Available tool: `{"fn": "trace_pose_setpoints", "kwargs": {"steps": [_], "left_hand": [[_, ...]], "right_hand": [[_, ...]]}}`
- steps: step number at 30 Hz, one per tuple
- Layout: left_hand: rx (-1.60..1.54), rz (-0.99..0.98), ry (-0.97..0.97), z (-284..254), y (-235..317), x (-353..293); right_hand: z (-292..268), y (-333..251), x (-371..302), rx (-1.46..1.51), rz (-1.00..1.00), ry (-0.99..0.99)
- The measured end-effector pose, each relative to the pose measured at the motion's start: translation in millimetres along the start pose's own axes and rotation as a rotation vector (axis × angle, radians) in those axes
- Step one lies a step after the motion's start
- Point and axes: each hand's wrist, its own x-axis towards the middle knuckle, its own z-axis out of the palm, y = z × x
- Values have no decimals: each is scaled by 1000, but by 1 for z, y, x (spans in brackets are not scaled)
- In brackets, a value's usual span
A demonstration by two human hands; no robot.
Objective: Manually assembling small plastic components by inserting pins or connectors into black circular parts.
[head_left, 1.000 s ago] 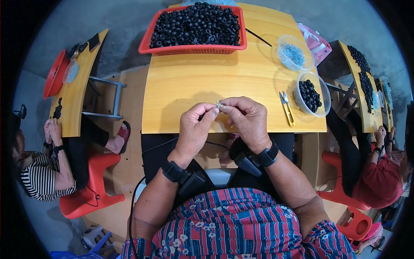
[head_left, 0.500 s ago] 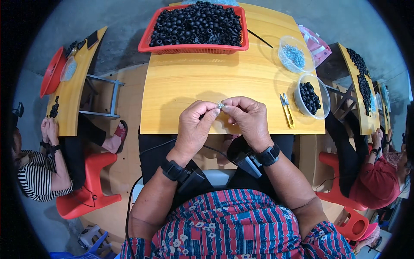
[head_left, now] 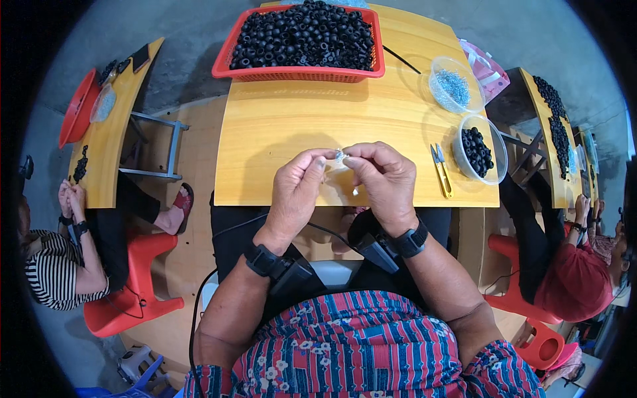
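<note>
Over the near edge of the table, my left hand (head_left: 298, 182) and my right hand (head_left: 386, 179) meet fingertip to fingertip. Both are closed in a pinch on a small clear, glittering piece (head_left: 340, 157), too small to make out fully. A tiny pale bit (head_left: 355, 191) shows just below my right fingers. To the right of my right hand lie thread snips (head_left: 442, 174) with yellow handles. Beyond them stands a clear round tub (head_left: 499, 164) holding black hollow caps (head_left: 476, 151).
At the far side sits a red basket (head_left: 298, 76) heaped with black caps. A clear bowl (head_left: 479, 99) of bluish clear bits (head_left: 451, 89) stands at the back right. Co-workers sit at tables (head_left: 109, 152) on both sides. A black cable (head_left: 199, 305) runs by my left arm.
My fingertips have drawn slightly apart, showing more of the clear piece. A tiny pale bit now shows below my right fingers. The basket and tubs stay put.
</note>
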Motion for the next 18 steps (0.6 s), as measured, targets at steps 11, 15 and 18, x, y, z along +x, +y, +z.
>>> {"fn": "trace_pose_setpoints", "kwargs": {"steps": [11, 15, 18], "left_hand": [[-173, -63, -11, -2, 4, -1], [-175, -62, 1, -3, 5, 1], [-142, -79, -12, -2, 5, -1]], "right_hand": [[-9, -23, 26, -84, -8, 76], [-20, -40, 29, -170, -176, 120], [-41, 15, 39, -610, -11, 82]]}}
